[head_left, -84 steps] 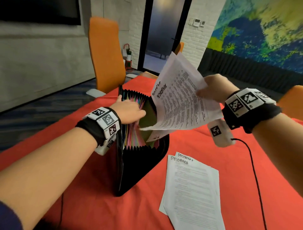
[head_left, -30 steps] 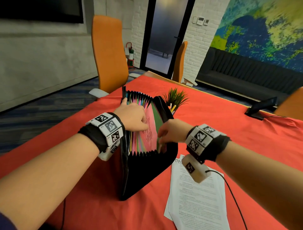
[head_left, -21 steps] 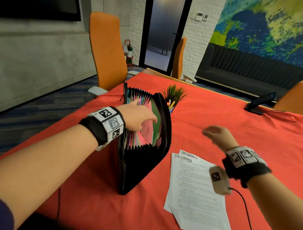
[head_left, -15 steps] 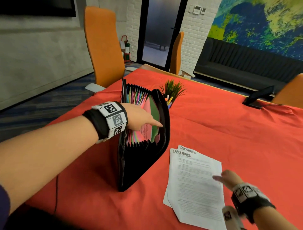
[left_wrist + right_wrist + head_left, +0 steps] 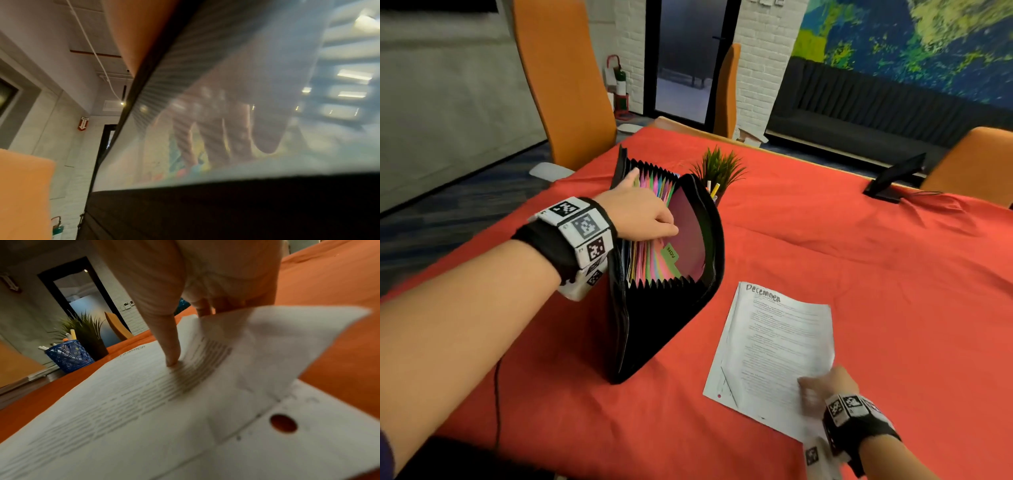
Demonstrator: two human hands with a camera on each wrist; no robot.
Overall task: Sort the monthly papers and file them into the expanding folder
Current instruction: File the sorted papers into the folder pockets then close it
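Note:
The black expanding folder (image 5: 664, 308) stands open on the red tablecloth (image 5: 859, 274), its coloured dividers fanned out. My left hand (image 5: 650, 219) reaches in from above with the thumb at the back. Its fingers curl over the dividers (image 5: 654, 263) and hold them back behind a green tab marked NOV (image 5: 670, 253). Through the folder's translucent cover (image 5: 308, 154) the left wrist view shows these fingers (image 5: 216, 129). White papers headed December (image 5: 774, 342) lie to the folder's right. My right hand (image 5: 818, 383) pinches their lower right corner: thumb (image 5: 170, 353) on top, fingers (image 5: 203, 308) under the lifted edge.
A small potted plant (image 5: 717, 168) and a blue mesh pen cup (image 5: 68, 355) stand just behind the folder. Orange chairs (image 5: 561, 85) line the far and right sides. A black stand (image 5: 897, 178) sits at the far right edge. A cable (image 5: 498, 394) trails under my left forearm.
The November sheets went into the folder. My right hand then left it and dropped down-right onto the December papers, whose corner it now lifts. My left hand stayed in the dividers.

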